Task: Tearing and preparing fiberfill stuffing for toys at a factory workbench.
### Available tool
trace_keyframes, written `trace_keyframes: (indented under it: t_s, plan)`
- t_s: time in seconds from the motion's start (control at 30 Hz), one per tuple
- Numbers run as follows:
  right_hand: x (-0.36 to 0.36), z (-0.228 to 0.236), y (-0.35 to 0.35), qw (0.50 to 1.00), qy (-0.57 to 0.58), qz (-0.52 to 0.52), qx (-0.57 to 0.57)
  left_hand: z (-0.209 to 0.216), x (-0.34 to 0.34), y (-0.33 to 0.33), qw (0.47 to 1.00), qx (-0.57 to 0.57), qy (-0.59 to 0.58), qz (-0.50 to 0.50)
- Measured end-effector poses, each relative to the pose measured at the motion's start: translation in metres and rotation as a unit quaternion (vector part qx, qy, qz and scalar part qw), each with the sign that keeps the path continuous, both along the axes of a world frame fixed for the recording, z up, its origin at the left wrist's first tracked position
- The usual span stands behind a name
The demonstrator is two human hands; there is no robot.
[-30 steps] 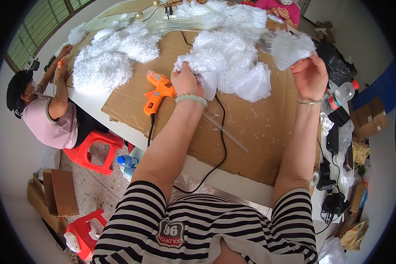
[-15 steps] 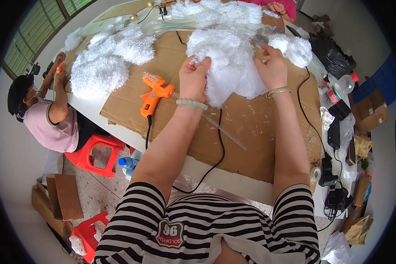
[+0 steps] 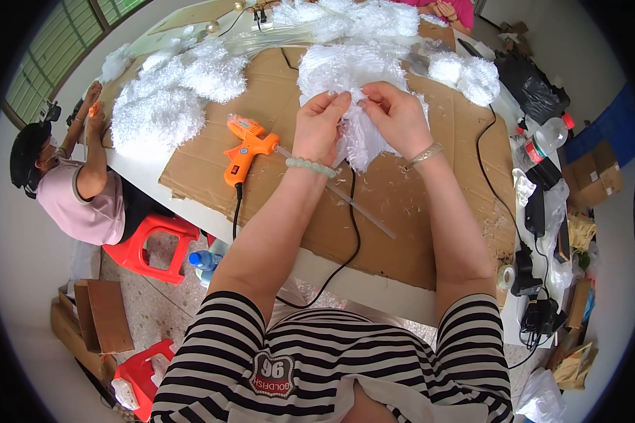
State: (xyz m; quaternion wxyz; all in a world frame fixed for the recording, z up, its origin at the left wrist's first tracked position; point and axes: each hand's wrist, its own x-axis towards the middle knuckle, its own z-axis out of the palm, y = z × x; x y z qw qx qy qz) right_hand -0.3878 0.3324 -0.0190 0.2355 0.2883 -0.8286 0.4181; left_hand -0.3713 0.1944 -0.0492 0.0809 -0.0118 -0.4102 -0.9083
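Observation:
A bundle of white, frilly, translucent material lies on the cardboard-covered table in front of me. Both hands meet over its near part. My left hand is closed, thumb and fingers pinching a bit of the white material. My right hand is closed beside it, its fingertips pinched on the same material; the exact piece between them is too small to make out. Left of my left wrist an orange hot glue gun lies on its side, a clear glue stick reaching out under my forearm.
Fluffy white heaps lie to the left, and a smaller white bunch to the right. Black cables cross the cardboard. A plastic bottle lies at the right edge. One person sits at left, another at the far side.
My right hand has come left and inward from the bundle's right side, and now pinches beside my left hand. My left hand has shifted slightly to the right.

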Motion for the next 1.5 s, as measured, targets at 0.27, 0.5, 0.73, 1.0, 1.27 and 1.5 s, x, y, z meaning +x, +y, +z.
trace_keyframes:
  t_s: [0.27, 0.5, 0.73, 1.0, 1.27, 1.5]
  plan:
    - [-0.004, 0.003, 0.007, 0.997, -0.042, 0.061, -0.019, -0.002, 0.000, 0.001, 0.999, -0.027, -0.005, 0.017]
    - [-0.006, 0.007, 0.010, 0.965, -0.192, 0.117, -0.135, 0.001, 0.001, 0.004, 0.998, 0.003, -0.015, 0.056]
    - [-0.011, 0.019, 0.028, 0.968, -0.185, 0.075, -0.152, -0.007, -0.012, -0.012, 0.989, 0.079, -0.009, 0.124]
    - [-0.017, 0.030, 0.069, 0.870, -0.259, 0.180, -0.378, -0.004, -0.009, -0.017, 0.979, 0.103, -0.047, 0.169]
    - [-0.029, 0.026, 0.118, 0.763, -0.229, 0.361, -0.485, 0.003, -0.010, -0.018, 0.951, 0.086, -0.138, 0.261]
    - [-0.032, 0.016, 0.063, 0.951, -0.200, -0.111, -0.208, 0.000, -0.010, -0.011, 0.980, 0.069, 0.028, 0.187]
